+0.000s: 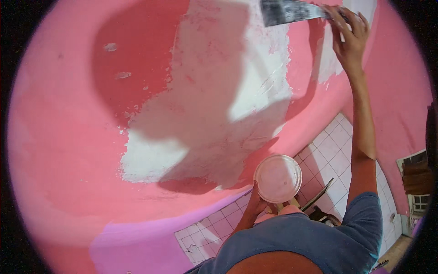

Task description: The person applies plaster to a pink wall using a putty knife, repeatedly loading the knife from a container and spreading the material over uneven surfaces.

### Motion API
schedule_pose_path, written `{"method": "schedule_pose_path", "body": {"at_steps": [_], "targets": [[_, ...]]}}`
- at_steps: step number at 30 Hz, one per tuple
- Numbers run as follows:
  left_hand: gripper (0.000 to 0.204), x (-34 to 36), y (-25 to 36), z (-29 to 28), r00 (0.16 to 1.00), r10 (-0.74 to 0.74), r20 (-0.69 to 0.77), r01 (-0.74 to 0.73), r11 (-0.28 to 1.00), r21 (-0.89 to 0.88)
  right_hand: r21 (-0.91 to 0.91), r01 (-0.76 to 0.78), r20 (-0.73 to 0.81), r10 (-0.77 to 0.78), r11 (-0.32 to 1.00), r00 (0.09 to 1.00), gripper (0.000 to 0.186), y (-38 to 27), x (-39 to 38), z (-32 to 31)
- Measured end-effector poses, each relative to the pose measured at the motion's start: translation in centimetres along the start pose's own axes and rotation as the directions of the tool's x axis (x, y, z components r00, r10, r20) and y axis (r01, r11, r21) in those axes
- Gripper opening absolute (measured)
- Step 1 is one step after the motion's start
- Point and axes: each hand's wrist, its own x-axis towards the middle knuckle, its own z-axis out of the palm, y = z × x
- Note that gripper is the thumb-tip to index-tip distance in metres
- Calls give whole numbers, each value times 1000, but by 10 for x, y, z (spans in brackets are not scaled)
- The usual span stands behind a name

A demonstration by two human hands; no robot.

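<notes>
My right hand [351,39] is raised at the upper right, its fingers closed around the handle of a wide putty knife [289,11]. The knife's flat metal blade is smeared grey and white and lies over the white-coated part of the wall; I cannot tell whether it touches. Low in front of my body, my left hand [258,202] grips the edge of a round pale plastic lid [278,178] with a raised rim. Across the pink wall [59,118] spreads a rough-edged patch of white putty [205,82], partly under my shadow.
White floor tiles [337,141] run below the wall. A lilac painted band [141,242] borders the wall's lower left. Dark, partly hidden items [321,214] stand beside my body. At the far right hangs a brown cloth [417,178] near a pale grille [419,203].
</notes>
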Motion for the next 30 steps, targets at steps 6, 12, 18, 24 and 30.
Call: {"method": "schedule_pose_path", "body": {"at_steps": [6, 12, 18, 24, 30], "targets": [[72, -6, 5, 2, 987, 162, 16, -151, 875, 460, 345, 63, 8, -70, 937, 998, 49, -102, 25, -13], [77, -10, 5, 16, 986, 166, -14, -138, 864, 484, 276, 214, -7, -220, 937, 975, 27, -127, 41, -4], [73, 8, -7, -23, 949, 164, 270, -286, 806, 518, 130, 23, -30, -20, 991, 999, 57, -20, -3, -1], [85, 0, -1, -6, 954, 232, 192, -301, 752, 587, 329, 61, 268, -155, 942, 951, 38, -117, -66, -42], [72, 20, -11, -43, 921, 142, 363, -279, 890, 360, 524, 99, 182, -225, 846, 957, 35, -187, -80, -27]]}}
